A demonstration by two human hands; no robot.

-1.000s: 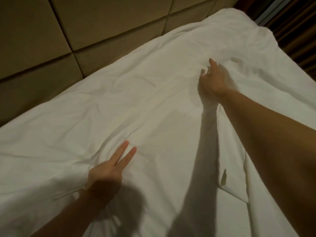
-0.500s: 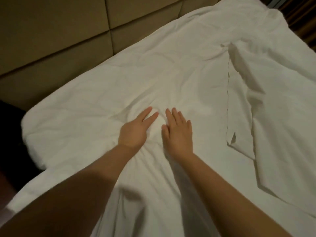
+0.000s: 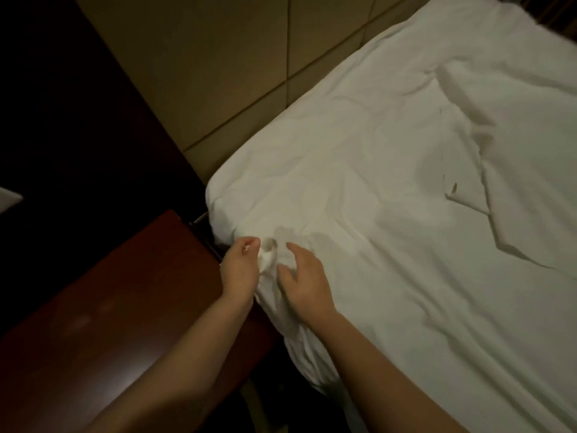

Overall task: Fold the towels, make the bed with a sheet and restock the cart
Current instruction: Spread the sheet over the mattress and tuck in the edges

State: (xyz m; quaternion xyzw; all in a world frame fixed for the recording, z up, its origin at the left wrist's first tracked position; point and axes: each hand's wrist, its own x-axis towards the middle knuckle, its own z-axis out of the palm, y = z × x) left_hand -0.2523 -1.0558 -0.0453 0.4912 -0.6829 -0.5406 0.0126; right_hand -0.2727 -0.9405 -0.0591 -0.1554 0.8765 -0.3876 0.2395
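Observation:
A white sheet [image 3: 359, 189] covers the bed, wrinkled, with a folded-over flap [image 3: 515, 170] lying on top at the right. At the bed's near left edge, close to the corner, my left hand [image 3: 240, 267] pinches a small bunch of the sheet's edge between thumb and fingers. My right hand [image 3: 304, 282] rests just right of it on the sheet, fingers bent and pressing into the cloth. Whether the right hand grips a fold is unclear.
A dark red-brown wooden nightstand [image 3: 109, 323] stands tight against the bed's left side below my left arm. A padded tan headboard wall [image 3: 234, 67] runs behind the bed. A pale object [image 3: 7, 198] shows at the far left edge.
Both hands slid from the middle of the sheet down-left to the bed's edge near the corner. My left hand went from flat to pinching the sheet's edge. The view swung left, revealing the nightstand.

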